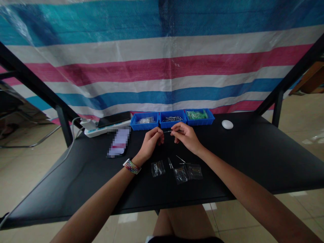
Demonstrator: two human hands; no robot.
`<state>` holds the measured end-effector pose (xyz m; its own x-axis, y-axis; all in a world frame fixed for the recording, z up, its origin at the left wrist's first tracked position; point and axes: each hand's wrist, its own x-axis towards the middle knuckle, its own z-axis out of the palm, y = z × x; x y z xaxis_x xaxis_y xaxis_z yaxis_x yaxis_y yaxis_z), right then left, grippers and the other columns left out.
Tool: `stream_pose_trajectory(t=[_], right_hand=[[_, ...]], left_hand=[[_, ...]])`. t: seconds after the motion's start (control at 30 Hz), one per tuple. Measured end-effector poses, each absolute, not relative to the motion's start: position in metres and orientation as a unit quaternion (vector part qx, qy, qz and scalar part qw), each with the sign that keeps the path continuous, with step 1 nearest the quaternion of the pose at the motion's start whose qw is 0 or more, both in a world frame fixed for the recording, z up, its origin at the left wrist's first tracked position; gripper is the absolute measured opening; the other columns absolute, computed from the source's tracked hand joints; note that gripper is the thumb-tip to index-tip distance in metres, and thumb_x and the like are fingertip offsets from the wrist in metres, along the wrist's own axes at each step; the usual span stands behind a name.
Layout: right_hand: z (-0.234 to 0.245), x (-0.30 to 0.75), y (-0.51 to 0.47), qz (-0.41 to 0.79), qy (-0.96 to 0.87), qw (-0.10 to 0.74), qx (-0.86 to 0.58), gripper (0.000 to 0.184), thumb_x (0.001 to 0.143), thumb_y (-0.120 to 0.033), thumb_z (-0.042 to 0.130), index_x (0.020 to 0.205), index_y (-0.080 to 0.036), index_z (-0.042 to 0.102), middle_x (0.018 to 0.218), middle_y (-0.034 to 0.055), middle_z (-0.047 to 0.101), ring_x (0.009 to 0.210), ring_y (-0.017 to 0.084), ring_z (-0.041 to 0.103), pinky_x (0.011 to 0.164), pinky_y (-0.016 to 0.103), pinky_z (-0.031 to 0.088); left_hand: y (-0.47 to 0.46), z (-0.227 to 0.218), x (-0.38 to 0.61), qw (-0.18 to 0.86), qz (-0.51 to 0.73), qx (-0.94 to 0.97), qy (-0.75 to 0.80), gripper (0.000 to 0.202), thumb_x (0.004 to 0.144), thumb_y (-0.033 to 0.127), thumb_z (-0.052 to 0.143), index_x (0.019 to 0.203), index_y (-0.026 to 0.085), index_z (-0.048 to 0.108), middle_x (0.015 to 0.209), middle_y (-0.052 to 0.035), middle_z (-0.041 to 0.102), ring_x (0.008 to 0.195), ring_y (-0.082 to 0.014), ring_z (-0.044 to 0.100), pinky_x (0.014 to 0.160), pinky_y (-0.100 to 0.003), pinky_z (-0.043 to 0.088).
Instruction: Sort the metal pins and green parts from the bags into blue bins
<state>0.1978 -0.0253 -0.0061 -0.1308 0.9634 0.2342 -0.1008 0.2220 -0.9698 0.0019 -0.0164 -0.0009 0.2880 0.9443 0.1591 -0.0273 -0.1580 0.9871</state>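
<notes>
Pinching thin metal rod [167, 131] in grip of right hand [186, 135]; cannot tell whether also pinching with left hand [151, 141]. Best to hold level, steady, low over worktop [243, 145].

White plastic power strip [100, 132]: on the smooth black desk [258, 152], plugs at its left end.
Flat black rectangular device [115, 119]: lying along the strip's upper side.
Dark phone with lit, pixelated screen [119, 141]: in front of the strip.
Thin white cable [74, 139]: running from the strip's left end towards the viewer.
Smooth white oval mouse-like object [227, 124]: well right of the strip.
Blue, white and pink striped plastic sheet [152, 69]: behind the strip.
Black metal frame bar [37, 89]: left of the strip.
</notes>
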Motion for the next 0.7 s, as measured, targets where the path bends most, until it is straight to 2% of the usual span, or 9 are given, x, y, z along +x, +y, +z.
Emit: stream_pose_trajectory(t=[0.1,0.27,0.7], right_hand=[[-0.0059,0.1986,-0.0242,0.511,-0.543,0.541,-0.390,0.030,0.082,-0.044,0.076,0.098,-0.021,0.065,0.082,-0.0007,0.071,0.051,0.011,0.063,0.048,0.023,0.051],[-0.0047,0.1990,-0.0237,0.519,-0.518,0.544,-0.407,0.030,0.082,-0.047,0.076,0.086,-0.020,0.064,0.077,-0.0009,0.069,0.051,0.011,0.063,0.048,0.023,0.051],[-0.0042,0.1984,-0.0230,0.509,-0.523,0.558,-0.395,0.018,0.075,-0.032,0.077,0.079,-0.020,0.065,0.074,-0.0015,0.067,0.052,0.011,0.061,0.050,0.024,0.051]], left_hand=[[-0.0172,0.0005,0.0020,0.525,0.463,0.608,0.375,0.019,0.089,0.036,0.062,0.081,0.019,0.057,0.069,0.0016,0.059,0.060,-0.0125,0.055,0.055,-0.024,0.041],[-0.0182,0.0012,0.0015,0.520,0.455,0.621,0.369,0.016,0.088,0.033,0.063,0.082,0.019,0.058,0.068,0.0016,0.059,0.062,-0.0130,0.056,0.057,-0.024,0.042],[-0.0192,0.0040,0.0021,0.523,0.441,0.625,0.376,0.016,0.086,0.033,0.065,0.083,0.019,0.058,0.068,0.0021,0.057,0.059,-0.0114,0.052,0.052,-0.022,0.036]])
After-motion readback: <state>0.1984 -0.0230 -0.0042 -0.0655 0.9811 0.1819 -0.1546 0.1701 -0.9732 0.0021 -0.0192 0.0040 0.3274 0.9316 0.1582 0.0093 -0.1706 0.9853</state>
